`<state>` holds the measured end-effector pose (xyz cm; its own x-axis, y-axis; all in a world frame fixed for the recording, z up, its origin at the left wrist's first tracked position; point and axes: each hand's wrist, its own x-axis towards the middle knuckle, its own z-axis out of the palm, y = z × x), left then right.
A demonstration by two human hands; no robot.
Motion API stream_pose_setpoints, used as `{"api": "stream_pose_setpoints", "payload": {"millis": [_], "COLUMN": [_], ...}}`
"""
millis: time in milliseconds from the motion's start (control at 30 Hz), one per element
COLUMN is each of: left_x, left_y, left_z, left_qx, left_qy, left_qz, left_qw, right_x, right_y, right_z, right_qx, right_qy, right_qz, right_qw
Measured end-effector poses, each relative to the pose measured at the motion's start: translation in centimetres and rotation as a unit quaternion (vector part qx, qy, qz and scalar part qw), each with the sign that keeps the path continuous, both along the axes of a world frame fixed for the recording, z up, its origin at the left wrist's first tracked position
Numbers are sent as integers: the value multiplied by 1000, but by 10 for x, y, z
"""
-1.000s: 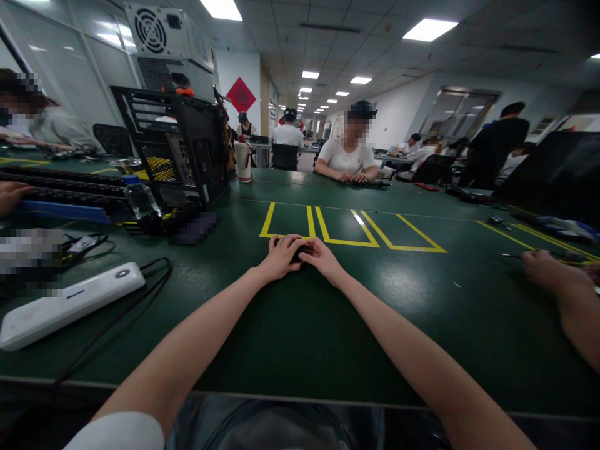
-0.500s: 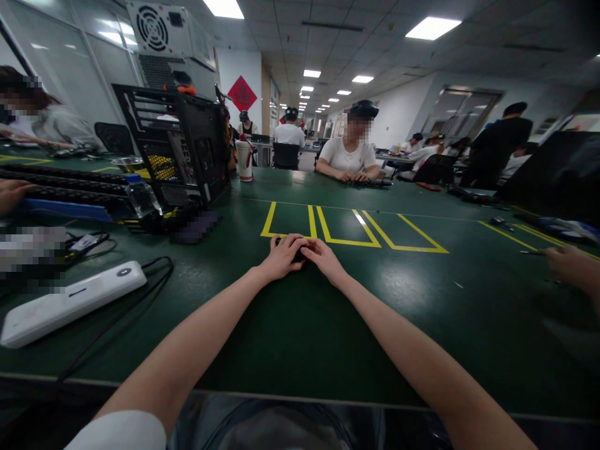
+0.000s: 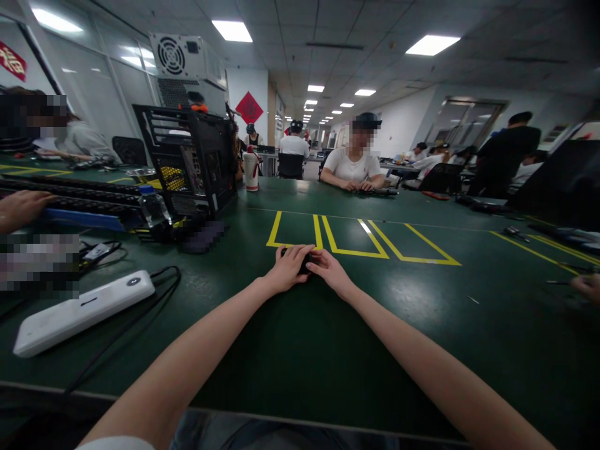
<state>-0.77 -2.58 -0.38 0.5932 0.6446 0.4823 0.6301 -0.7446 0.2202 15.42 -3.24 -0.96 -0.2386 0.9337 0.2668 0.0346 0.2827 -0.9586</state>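
In front of me on the green table (image 3: pixel 300 350), my left hand (image 3: pixel 288 269) is closed over a small black object (image 3: pixel 307 262). Its kind cannot be made out, since my fingers cover most of it. My right hand (image 3: pixel 329 270) grips the object's right side, with thumb and fingers close to those of my left hand. Both hands rest low over the tabletop, just on the near side of a yellow tape outline (image 3: pixel 295 245).
At the left lie a white power strip-like device (image 3: pixel 84 312) with a black cable, a water bottle (image 3: pixel 154 206) and an open black computer case (image 3: pixel 197 162). A white cup (image 3: pixel 252 170) stands farther back. A person (image 3: pixel 356 165) sits opposite; other people's hands show at both sides.
The view has tilted slightly, so the scene sits lower and a little to the right. My hands stay together around the black object. The other person's hand at the right has drawn toward the edge.
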Motion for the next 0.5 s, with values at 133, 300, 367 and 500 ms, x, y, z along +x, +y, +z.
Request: {"api": "stream_pose_setpoints", "payload": {"millis": [133,300,367,500], "left_x": [1,1,2,1], "left_y": [2,5,5,4], "left_z": [-7,-11,-11,-10], "left_qx": [7,4,2,1], "left_qy": [-14,-12,-13,-14], "left_qz": [13,17,15,17], "left_qw": [1000,1000,1000,1000], "right_x": [-2,-3,-4,-3], "right_y": [2,3,4,3], "right_z": [-5,-11,-11,-10], "right_qx": [0,18,13,5], "right_qy": [7,17,22,29], "right_qz": [-4,-17,-12,-1], "right_qw": [1000,1000,1000,1000]}}
